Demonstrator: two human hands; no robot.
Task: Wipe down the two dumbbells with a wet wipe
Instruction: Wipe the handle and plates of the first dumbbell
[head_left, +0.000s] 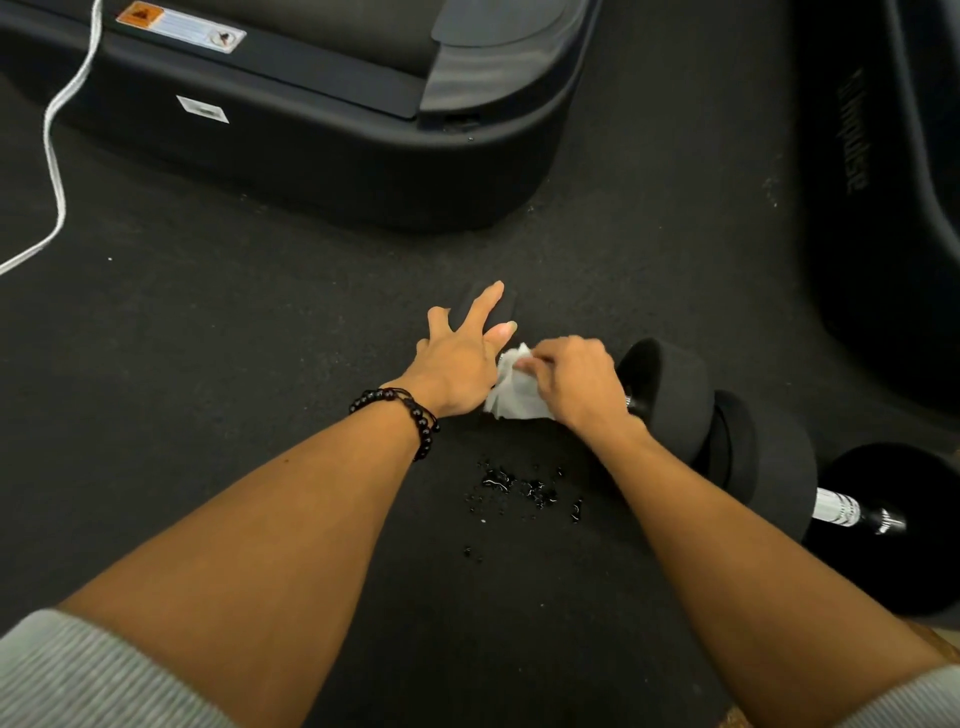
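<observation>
My left hand (457, 358) lay splayed on a dumbbell (670, 389) head; right hand (576, 379) clenched the wet wipe (511, 397) against its handle.

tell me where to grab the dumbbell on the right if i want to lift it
Grip the right dumbbell by its bare metal handle, reaching down from above. It lies on its side on the floor, so the bar sits raised between the two wide black heads, likely leaving room for fingers to curl under it.
</observation>
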